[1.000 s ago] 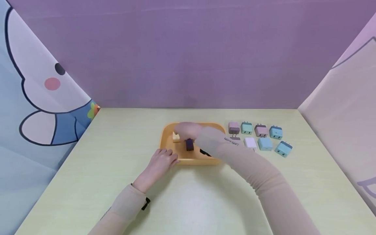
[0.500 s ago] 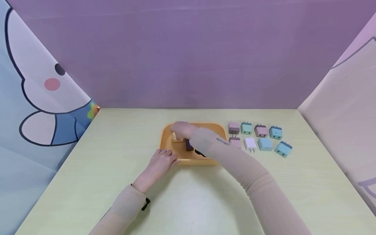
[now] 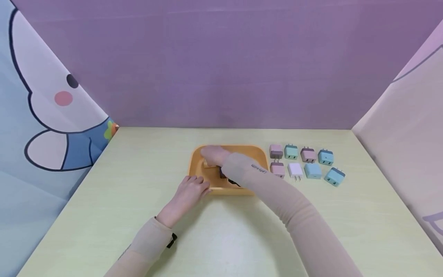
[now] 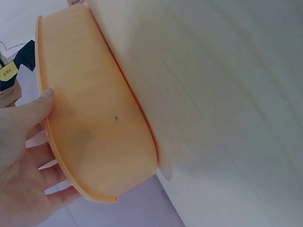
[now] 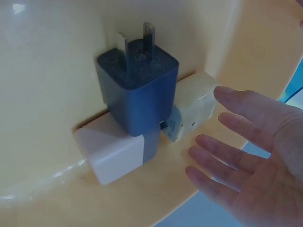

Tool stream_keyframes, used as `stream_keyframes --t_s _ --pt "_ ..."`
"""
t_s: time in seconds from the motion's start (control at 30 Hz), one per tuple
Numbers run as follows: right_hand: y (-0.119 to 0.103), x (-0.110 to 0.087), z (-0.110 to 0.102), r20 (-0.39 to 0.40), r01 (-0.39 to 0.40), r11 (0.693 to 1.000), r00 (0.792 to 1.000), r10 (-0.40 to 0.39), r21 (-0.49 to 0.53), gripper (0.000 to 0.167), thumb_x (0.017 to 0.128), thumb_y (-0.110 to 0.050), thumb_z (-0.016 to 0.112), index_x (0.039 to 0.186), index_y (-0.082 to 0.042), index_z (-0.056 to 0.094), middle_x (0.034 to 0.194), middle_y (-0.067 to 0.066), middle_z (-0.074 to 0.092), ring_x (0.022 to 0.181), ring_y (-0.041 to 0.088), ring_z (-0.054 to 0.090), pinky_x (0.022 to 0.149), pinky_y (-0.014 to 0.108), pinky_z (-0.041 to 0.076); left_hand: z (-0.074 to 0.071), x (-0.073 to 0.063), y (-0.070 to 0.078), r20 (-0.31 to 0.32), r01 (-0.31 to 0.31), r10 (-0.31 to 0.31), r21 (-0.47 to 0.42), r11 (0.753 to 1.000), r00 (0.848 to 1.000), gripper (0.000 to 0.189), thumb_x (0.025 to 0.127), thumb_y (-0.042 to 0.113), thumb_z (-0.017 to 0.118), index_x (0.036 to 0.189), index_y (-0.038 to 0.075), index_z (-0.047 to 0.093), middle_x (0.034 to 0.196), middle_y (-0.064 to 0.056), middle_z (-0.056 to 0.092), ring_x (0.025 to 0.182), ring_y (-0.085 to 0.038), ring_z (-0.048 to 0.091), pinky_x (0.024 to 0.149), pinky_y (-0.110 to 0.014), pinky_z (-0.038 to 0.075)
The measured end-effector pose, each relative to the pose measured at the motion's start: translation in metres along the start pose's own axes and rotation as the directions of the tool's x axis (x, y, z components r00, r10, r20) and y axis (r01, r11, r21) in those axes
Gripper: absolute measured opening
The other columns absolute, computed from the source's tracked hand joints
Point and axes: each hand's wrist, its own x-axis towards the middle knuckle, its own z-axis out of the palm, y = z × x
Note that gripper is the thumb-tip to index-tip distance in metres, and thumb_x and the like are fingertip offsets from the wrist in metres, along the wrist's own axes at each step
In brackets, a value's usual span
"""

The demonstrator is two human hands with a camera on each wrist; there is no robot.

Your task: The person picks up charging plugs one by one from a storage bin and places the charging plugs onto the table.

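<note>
An orange plastic tray (image 3: 232, 191) stands on the table. My left hand (image 3: 192, 190) grips its near-left corner; in the left wrist view the thumb (image 4: 40, 109) lies over the rim, with the fingers on the other side. Inside the tray's far-left part is my right hand (image 3: 214, 154). The right wrist view shows its fingers extended and spread, the thumb tip right beside a cream plug charger (image 5: 194, 101). Next to that, a dark blue charger (image 5: 137, 94) has its prongs up, and a pale pink charger (image 5: 113, 146) with a grey end lies alongside.
Right of the tray, two loose rows of chargers lie on the table: pink (image 3: 277, 169), white (image 3: 295, 170), blue (image 3: 313, 171), green (image 3: 291, 152) and others. A purple backdrop (image 3: 228, 65) rises behind the table, with printed cloths on both sides.
My right hand has shifted left inside the tray, over the cream charger, and its sleeve now uncovers the pink and white chargers. My left hand stays on the tray's corner.
</note>
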Motion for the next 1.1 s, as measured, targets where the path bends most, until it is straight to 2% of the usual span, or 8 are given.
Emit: stream_keyframes --t_s 0.03,0.13,0.33,0.73,0.93,1.1 --pt "-0.001 0.005 0.000 0.019 -0.006 0.998 1.000 0.007 -0.057 0.020 0.083 0.008 0.041 0.080 -0.009 0.051 0.078 0.003 0.050 0.066 0.013 0.037 0.058 0.024 0.030 0.000 0.000 0.000 -0.001 -0.001 0.001 -0.001 1.000 1.000 0.015 0.078 0.023 0.066 0.072 0.012 0.058 0.064 0.000 0.049 0.058 -0.016 0.042 0.062 -0.032 0.037" --pt "-0.002 0.014 0.002 0.080 -0.054 0.992 0.995 0.063 -0.114 0.020 0.084 0.007 0.042 0.082 -0.009 0.052 0.078 0.002 0.050 0.064 0.013 0.037 0.056 0.024 0.030 0.000 0.000 0.000 -0.002 -0.004 0.004 -0.001 1.000 1.000 0.015 0.078 0.023 0.066 0.072 0.012 0.057 0.064 0.001 0.048 0.058 -0.016 0.042 0.062 -0.032 0.036" --pt "0.002 0.018 0.006 0.067 -0.039 0.988 0.997 0.050 -0.148 0.019 0.083 0.007 0.043 0.080 -0.010 0.050 0.074 0.002 0.045 0.063 0.014 0.034 0.055 0.025 0.028 0.001 0.000 0.000 -0.003 0.001 -0.001 -0.011 1.000 1.000 0.016 0.078 0.024 0.065 0.072 0.012 0.057 0.063 0.001 0.047 0.058 -0.017 0.042 0.061 -0.032 0.036" --pt "0.002 0.018 0.007 0.063 -0.027 0.997 0.998 0.031 -0.066 0.020 0.082 0.009 0.042 0.077 -0.009 0.049 0.071 0.003 0.044 0.056 0.012 0.031 0.048 0.023 0.026 0.001 -0.001 0.000 -0.006 0.000 0.000 -0.010 1.000 1.000 0.016 0.078 0.023 0.065 0.071 0.011 0.056 0.063 0.000 0.047 0.057 -0.018 0.042 0.061 -0.032 0.036" --pt "0.004 0.022 0.009 0.068 0.002 0.997 0.998 0.003 -0.073 0.024 0.078 0.013 0.041 0.071 -0.010 0.044 0.065 0.003 0.039 0.053 0.012 0.028 0.046 0.022 0.024 0.002 -0.001 -0.001 -0.022 -0.008 0.008 -0.003 1.000 1.000 0.017 0.078 0.023 0.065 0.071 0.011 0.056 0.063 0.001 0.046 0.057 -0.018 0.042 0.061 -0.032 0.036" --pt "0.005 0.022 0.009 0.070 -0.020 0.999 0.997 0.022 -0.030 0.026 0.073 0.015 0.040 0.071 -0.010 0.042 0.074 0.005 0.048 0.054 0.012 0.030 0.046 0.023 0.025 0.003 0.000 -0.001 -0.027 -0.008 0.008 -0.012 1.000 1.000 0.017 0.078 0.023 0.065 0.070 0.011 0.056 0.062 0.001 0.045 0.057 -0.018 0.042 0.061 -0.032 0.035"
